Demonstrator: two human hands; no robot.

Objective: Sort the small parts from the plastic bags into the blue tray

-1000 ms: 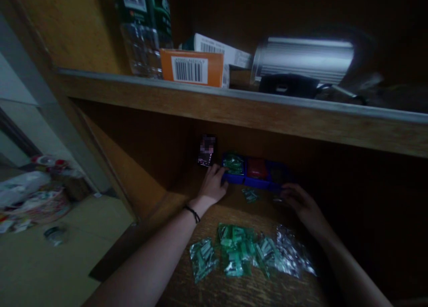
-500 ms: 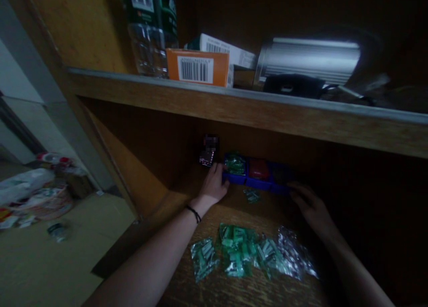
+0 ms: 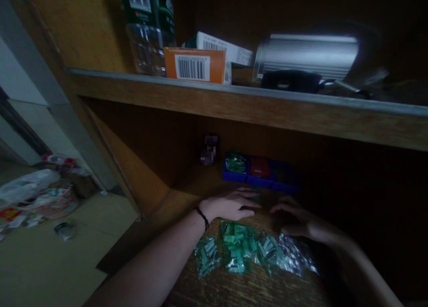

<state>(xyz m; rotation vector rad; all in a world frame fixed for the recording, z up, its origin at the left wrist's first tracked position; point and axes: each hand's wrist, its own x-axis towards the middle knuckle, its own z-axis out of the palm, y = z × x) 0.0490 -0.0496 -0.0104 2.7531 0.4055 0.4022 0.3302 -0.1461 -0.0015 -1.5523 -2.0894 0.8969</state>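
My left hand is spread over the wooden shelf, its fingertips at a small packet that it partly hides. Across from it, my right hand has its fingers apart and nothing in them. Behind both hands stands a row of blue bins, holding a green packet, a red packet and dark contents at the right. In front of the hands lie clear bags of green pieces, a smaller bag at left, and a bag of silvery pieces.
The upper shelf edge crosses above my hands. On it stand a plastic bottle, an orange box and a silver metal device. A blurred dark object sits in the back corner. A basket of litter stands on the floor.
Both hands have left the ends of the blue bins and come nearer and inward. My left hand has moved right over the small packet; my right hand has moved a little left.
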